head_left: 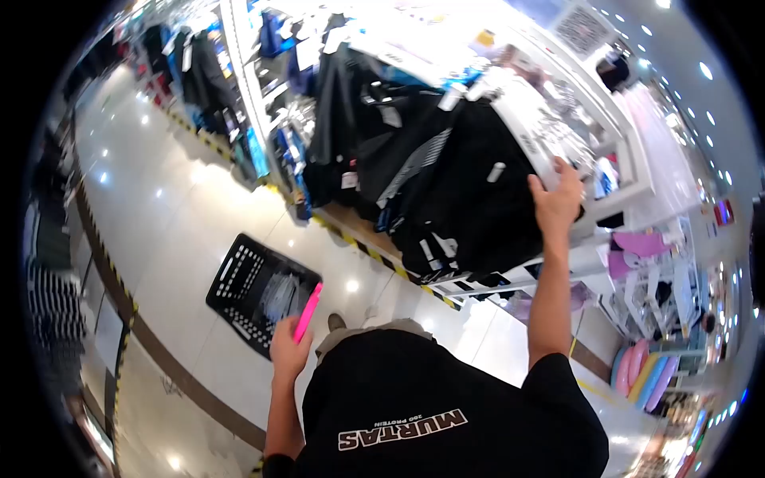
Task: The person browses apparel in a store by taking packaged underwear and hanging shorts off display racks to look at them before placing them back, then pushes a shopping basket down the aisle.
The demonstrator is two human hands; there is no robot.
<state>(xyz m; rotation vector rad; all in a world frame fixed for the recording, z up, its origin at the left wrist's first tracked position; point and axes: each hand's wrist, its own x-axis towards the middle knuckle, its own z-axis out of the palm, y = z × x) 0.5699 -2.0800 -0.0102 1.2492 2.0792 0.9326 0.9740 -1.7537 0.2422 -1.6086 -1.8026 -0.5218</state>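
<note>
My left hand (pixel 288 348) is closed around the bright pink handle (pixel 307 313) of a black plastic shopping basket (pixel 225 296). The basket hangs low at my left side, and clear plastic-wrapped contents (pixel 280 296) show inside it. My right hand (pixel 558 199) reaches up to the clothing rack, its thumb and fingers apart at the white front strip (pixel 532 147). Just beside that hand hang black garments (pixel 486 191) with white tags. Whether its fingertips press on the strip or on cloth, I cannot tell.
Yellow-and-black floor tape (pixel 370 253) runs along the rack's base. More clothing racks (pixel 207 76) line the aisle's far end, and striped garments (pixel 54 303) stand at far left. Colourful inflatable rings (pixel 644 374) sit at right. Glossy tiled floor (pixel 151 199) lies between the racks.
</note>
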